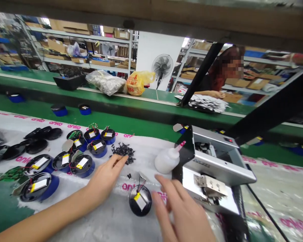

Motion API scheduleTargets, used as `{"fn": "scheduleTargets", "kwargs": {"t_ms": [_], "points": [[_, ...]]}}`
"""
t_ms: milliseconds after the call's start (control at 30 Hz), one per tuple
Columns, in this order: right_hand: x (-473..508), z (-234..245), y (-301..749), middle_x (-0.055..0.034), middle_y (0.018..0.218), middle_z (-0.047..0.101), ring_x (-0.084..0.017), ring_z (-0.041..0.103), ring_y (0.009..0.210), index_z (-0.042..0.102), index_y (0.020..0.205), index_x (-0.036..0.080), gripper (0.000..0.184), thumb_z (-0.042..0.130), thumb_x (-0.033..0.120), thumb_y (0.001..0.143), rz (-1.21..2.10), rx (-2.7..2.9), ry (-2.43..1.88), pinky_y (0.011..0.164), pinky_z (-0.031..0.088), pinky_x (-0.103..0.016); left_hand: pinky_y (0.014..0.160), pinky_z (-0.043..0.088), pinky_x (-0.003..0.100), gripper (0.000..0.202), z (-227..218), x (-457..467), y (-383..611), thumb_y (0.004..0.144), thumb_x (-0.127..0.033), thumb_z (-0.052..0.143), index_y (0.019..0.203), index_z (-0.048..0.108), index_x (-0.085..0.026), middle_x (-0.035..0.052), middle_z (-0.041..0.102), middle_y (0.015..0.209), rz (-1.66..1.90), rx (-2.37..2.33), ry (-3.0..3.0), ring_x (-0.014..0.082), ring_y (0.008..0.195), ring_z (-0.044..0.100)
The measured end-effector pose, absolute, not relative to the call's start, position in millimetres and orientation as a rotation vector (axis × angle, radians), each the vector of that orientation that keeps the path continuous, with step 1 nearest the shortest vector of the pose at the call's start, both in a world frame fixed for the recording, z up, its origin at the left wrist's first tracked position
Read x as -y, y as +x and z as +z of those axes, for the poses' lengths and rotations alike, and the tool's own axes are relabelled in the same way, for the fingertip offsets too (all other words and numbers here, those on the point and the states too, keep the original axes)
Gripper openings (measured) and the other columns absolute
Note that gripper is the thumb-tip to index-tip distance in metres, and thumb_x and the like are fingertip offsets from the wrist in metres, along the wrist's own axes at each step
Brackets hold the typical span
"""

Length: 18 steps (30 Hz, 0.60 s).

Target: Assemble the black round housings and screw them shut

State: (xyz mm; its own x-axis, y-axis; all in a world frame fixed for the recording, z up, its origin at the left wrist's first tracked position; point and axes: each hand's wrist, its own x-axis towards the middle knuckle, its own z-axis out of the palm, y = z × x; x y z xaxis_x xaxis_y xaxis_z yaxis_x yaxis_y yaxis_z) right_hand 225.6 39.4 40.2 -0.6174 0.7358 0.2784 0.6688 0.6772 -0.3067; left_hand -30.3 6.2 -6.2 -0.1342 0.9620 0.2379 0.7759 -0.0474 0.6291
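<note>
My left hand reaches over a pile of small black parts, fingers stretched out and fingertips at its near edge. Whether any piece sits under them is hidden. My right hand is open, thumb and fingers apart, just right of a round black housing. Inside that housing lies a silver battery with yellow tape, and thin wires rise from it to a small plate. Two loose black bits lie between the pile and the housing.
Several blue-and-black housings with batteries and green boards stand at left, beside black discs. A white squeeze bottle stands by a grey metal machine at right. Behind runs a green conveyor; a person sits beyond.
</note>
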Motion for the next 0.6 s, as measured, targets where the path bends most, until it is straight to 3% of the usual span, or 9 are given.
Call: {"fn": "scheduleTargets", "kwargs": {"t_ms": [100,167,233,333,400,500,600], "points": [[-60.3,52.3,169.0,-0.0082,0.066,0.065,-0.030,0.067,0.053,0.070,0.099,0.018,0.040,0.045,0.048,0.102,0.198,2.665,-1.270,0.046,0.052,-0.035,0.089,0.051,0.045,0.038,8.1,-14.3,-24.5,0.096,-0.021,0.038,0.120,0.068,-0.017,0.0126,0.062,0.107,1.089,-1.764,1.733,0.0252,0.096,0.062],[-70.5,51.1,156.1,-0.0047,0.065,0.065,-0.028,0.068,0.056,0.071,0.087,0.020,0.026,0.057,0.039,0.099,0.285,2.703,-1.228,0.050,0.053,-0.033,0.087,0.052,0.039,0.031,12.7,-20.6,-21.9,0.096,-0.024,0.045,0.109,0.072,-0.018,0.0095,0.063,0.102,1.164,-1.640,1.597,0.0222,0.094,0.063],[-75.0,46.8,159.5,-0.0006,0.081,0.070,-0.021,0.070,0.067,0.071,0.097,0.025,0.007,0.064,0.028,0.095,0.401,2.704,-1.111,0.061,0.057,-0.028,0.084,0.053,0.035,0.023,10.9,-24.7,-21.9,0.092,-0.028,0.055,0.098,0.074,-0.017,0.0084,0.065,0.102,1.224,-1.510,1.426,0.0206,0.094,0.064],[-74.4,40.7,175.9,0.0009,0.108,0.070,-0.016,0.070,0.092,0.064,0.117,0.028,0.026,0.066,0.021,0.092,0.597,2.549,-0.855,0.083,0.058,-0.023,0.074,0.056,0.028,0.016,0.9,-24.2,-25.5,0.083,-0.030,0.069,0.090,0.077,-0.018,0.0064,0.071,0.096,1.266,-1.321,1.121,0.0166,0.083,0.068],[-72.0,37.7,183.6,0.0001,0.119,0.067,-0.015,0.066,0.107,0.063,0.120,0.027,0.026,0.064,0.023,0.094,0.666,2.410,-0.692,0.095,0.054,-0.022,0.064,0.056,0.023,0.019,-4.8,-21.3,-28.2,0.077,-0.032,0.078,0.090,0.078,-0.019,0.0035,0.074,0.082,1.265,-1.216,0.922,0.0126,0.068,0.068],[-68.2,32.7,185.5,-0.0017,0.123,0.065,-0.014,0.063,0.112,0.063,0.117,0.024,0.019,0.061,0.026,0.098,0.632,2.343,-0.593,0.100,0.051,-0.021,0.055,0.053,0.018,0.026,-6.7,-18.3,-31.0,0.066,-0.038,0.089,0.083,0.080,-0.021,0.0011,0.075,0.067,1.251,-1.076,0.710,0.0095,0.055,0.065],[-65.4,26.6,183.0,-0.0060,0.127,0.063,-0.017,0.061,0.114,0.062,0.119,0.020,0.019,0.058,0.023,0.101,0.575,2.361,-0.554,0.100,0.053,-0.025,0.054,0.053,0.015,0.025,-3.4,-18.6,-32.5,0.061,-0.038,0.093,0.076,0.082,-0.022,0.0018,0.076,0.066,1.233,-0.978,0.587,0.0074,0.052,0.065]]}}
